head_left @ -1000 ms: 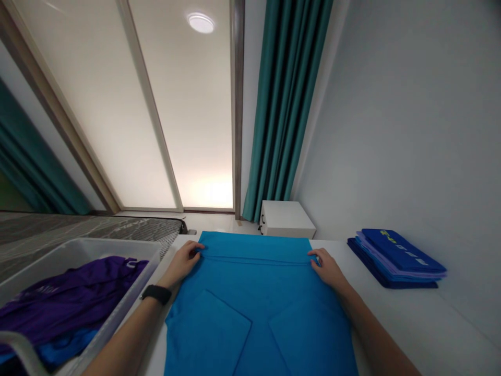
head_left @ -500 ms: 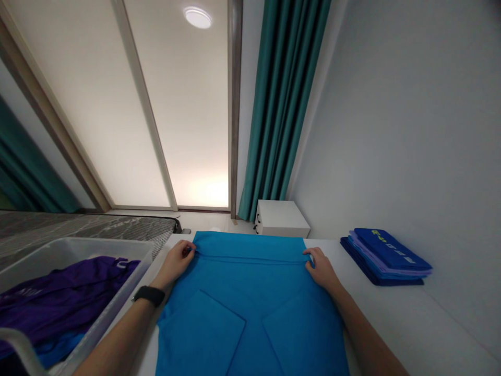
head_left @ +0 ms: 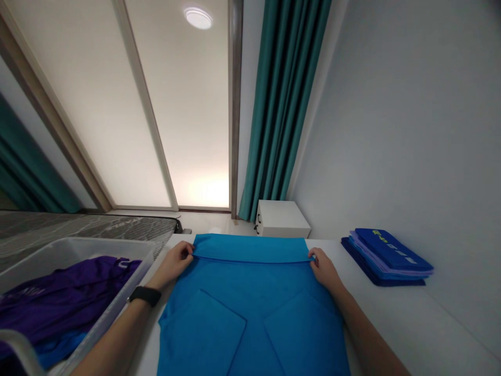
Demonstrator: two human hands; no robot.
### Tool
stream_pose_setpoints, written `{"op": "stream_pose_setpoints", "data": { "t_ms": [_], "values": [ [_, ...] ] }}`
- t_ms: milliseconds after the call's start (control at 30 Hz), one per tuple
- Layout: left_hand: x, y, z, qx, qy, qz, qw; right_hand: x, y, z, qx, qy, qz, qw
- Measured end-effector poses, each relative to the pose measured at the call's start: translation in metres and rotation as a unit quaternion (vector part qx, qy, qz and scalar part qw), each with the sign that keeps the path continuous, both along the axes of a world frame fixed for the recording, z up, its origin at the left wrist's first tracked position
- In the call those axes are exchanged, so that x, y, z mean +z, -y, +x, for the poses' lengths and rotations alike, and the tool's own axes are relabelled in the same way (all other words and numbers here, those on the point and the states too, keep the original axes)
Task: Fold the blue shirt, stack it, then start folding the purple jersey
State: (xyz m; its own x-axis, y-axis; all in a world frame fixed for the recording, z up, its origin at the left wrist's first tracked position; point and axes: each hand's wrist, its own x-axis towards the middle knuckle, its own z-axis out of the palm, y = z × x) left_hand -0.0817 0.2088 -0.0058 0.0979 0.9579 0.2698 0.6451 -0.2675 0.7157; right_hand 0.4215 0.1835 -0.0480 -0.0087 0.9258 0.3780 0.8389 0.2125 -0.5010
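Observation:
A bright blue shirt (head_left: pixel 250 308) lies flat on the white table (head_left: pixel 395 318) in front of me, back up, both sleeves folded in over it. My left hand (head_left: pixel 177 261) pinches the shirt's far left edge, a black watch on that wrist. My right hand (head_left: pixel 323 265) pinches the far right edge. Between the two hands the far end of the shirt is raised into a fold that curls toward me.
A grey plastic bin (head_left: pixel 84 282) at my left holds purple and blue garments (head_left: pixel 58 303). A stack of folded blue and lilac shirts (head_left: pixel 387 257) sits at the right by the wall. Beyond the table are a white cabinet (head_left: pixel 282 219), teal curtains and a mattress.
Both hands have closed on the shirt's far edge and lifted it, so the flat seam line is now a raised fold.

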Motion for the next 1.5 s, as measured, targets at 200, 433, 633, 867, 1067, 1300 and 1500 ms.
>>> {"op": "stream_pose_setpoints", "data": {
  "t_ms": [200,433,633,867,1067,1300,1500],
  "values": [
    [0.003,0.002,0.002,0.007,-0.022,0.031,0.999,0.008,0.005,-0.004,0.008,-0.029,-0.013,0.999],
    [0.002,0.001,0.007,0.068,0.01,-0.016,0.997,0.007,0.003,-0.007,-0.027,-0.065,-0.058,0.996],
    [0.003,0.002,0.008,0.085,0.002,-0.015,0.996,0.005,0.002,-0.005,-0.02,-0.091,-0.049,0.994],
    [-0.008,0.001,0.0,0.087,0.059,-0.014,0.994,0.003,0.004,0.0,-0.024,-0.161,-0.02,0.987],
    [-0.004,0.011,-0.002,0.077,0.048,-0.023,0.996,0.007,0.013,0.002,-0.01,-0.144,-0.039,0.989],
    [0.01,0.03,0.006,0.065,0.024,-0.014,0.997,0.006,0.017,0.001,-0.011,-0.067,-0.075,0.995],
    [0.005,0.034,0.005,0.064,0.043,-0.009,0.997,0.008,0.021,-0.004,-0.033,-0.05,-0.049,0.997]
  ]
}}
